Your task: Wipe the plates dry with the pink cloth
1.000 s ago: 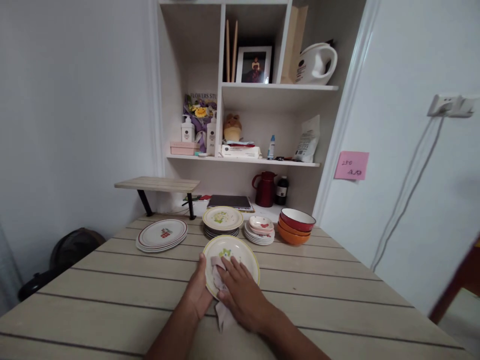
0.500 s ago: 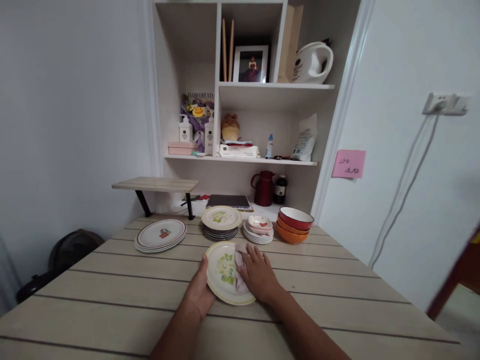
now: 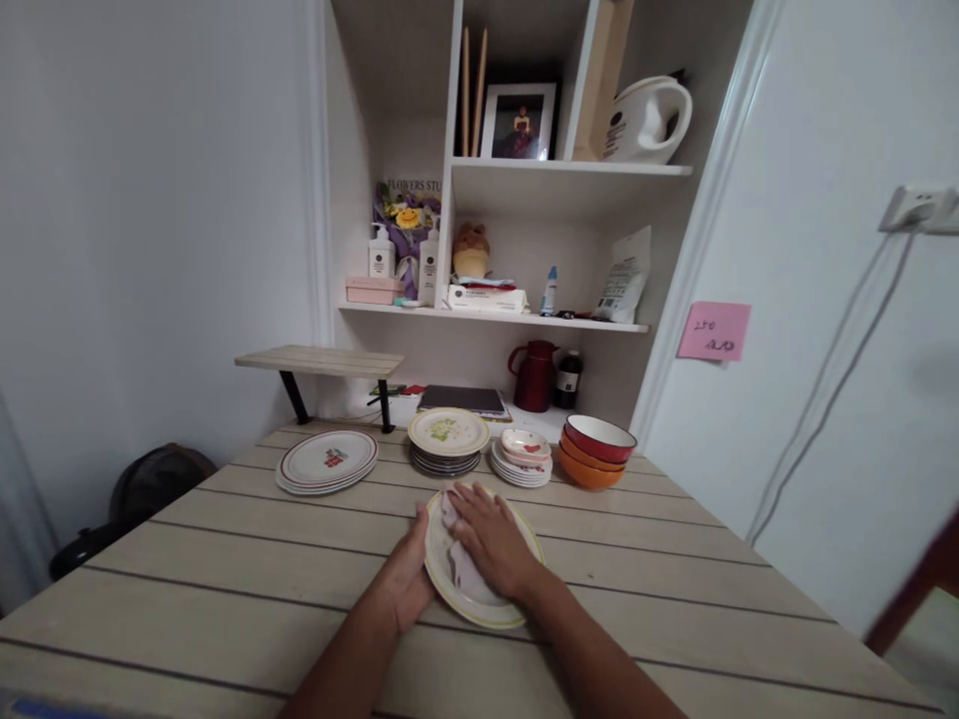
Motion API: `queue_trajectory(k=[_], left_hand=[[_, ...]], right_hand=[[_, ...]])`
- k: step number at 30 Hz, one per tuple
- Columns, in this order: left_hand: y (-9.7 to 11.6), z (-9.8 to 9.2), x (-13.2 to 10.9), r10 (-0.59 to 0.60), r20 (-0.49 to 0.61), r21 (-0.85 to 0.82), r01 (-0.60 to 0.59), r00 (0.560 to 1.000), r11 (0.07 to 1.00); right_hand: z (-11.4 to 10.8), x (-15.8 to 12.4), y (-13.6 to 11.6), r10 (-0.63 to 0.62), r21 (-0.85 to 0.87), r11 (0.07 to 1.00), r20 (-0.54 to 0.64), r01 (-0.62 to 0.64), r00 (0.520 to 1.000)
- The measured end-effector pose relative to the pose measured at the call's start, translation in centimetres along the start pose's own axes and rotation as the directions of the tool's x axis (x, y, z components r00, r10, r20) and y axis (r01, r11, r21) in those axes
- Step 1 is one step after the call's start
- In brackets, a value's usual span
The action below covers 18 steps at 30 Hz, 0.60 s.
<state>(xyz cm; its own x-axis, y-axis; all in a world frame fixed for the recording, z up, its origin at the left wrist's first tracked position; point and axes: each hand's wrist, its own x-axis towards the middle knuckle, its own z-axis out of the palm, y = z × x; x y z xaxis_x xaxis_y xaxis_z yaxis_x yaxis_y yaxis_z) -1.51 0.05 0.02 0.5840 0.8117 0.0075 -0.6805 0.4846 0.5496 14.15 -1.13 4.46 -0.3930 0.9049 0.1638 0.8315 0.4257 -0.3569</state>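
Observation:
A round cream plate with a yellow rim [image 3: 530, 534] is tilted a little above the front of the table. My left hand [image 3: 411, 574] grips it by its left edge, thumb up along the rim and fingers hidden beneath. On the plate's face lies a pale pinkish cloth [image 3: 466, 571]. My right hand [image 3: 490, 539] is pressed over this cloth, fingers stretched toward the upper left, holding it against the plate. Hand and cloth cover most of the plate's green pattern. Behind it stands a stack of dark-edged plates [image 3: 445, 461] topped by a similar yellow-rimmed plate [image 3: 450, 431].
White oval plates [image 3: 328, 459] lie stacked at the left. Small plates [image 3: 520, 473] carry heart-patterned dishes [image 3: 524, 446]; orange and red bowls [image 3: 595, 454] are nested at the right. A small raised shelf [image 3: 322, 360] stands at the back left, near a red jug [image 3: 533, 375].
My right hand has slid the cloth leftward across the plate, now covering the green pattern. The camera's view has shifted slightly left.

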Motion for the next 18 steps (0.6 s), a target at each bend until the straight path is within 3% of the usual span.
queue_trajectory(k=[4, 7, 11, 14, 18], left_hand=[[-0.4, -0.7, 0.4, 0.042, 0.011, -0.012, -0.042, 0.999, 0.999], [-0.4, -1.1, 0.4, 0.067, -0.026, -0.017, -0.067, 0.997, 0.998], [-0.1, -1.3, 0.3, 0.081, -0.042, -0.028, -0.083, 0.996, 0.996], [0.2, -1.1, 0.1, 0.069, -0.042, -0.027, -0.07, 0.997, 0.997], [0.2, 0.1, -0.4, -0.011, -0.053, 0.02, 0.012, 0.999, 1.0]], right_hand=[[-0.3, 0.6, 2.4, 0.212, -0.062, 0.975, -0.038, -0.214, 0.977], [0.0, -0.3, 2.5, 0.235, -0.102, 0.966, -0.034, -0.237, 0.971], [0.8, -2.5, 0.8, 0.153, -0.153, 0.977, 0.009, -0.15, 0.988], [1.1, -3.5, -0.9, 0.018, -0.123, 0.992, 0.037, -0.013, 0.999], [1.0, -2.5, -2.4, -0.183, -0.053, 0.981, 0.037, 0.185, 0.982]])
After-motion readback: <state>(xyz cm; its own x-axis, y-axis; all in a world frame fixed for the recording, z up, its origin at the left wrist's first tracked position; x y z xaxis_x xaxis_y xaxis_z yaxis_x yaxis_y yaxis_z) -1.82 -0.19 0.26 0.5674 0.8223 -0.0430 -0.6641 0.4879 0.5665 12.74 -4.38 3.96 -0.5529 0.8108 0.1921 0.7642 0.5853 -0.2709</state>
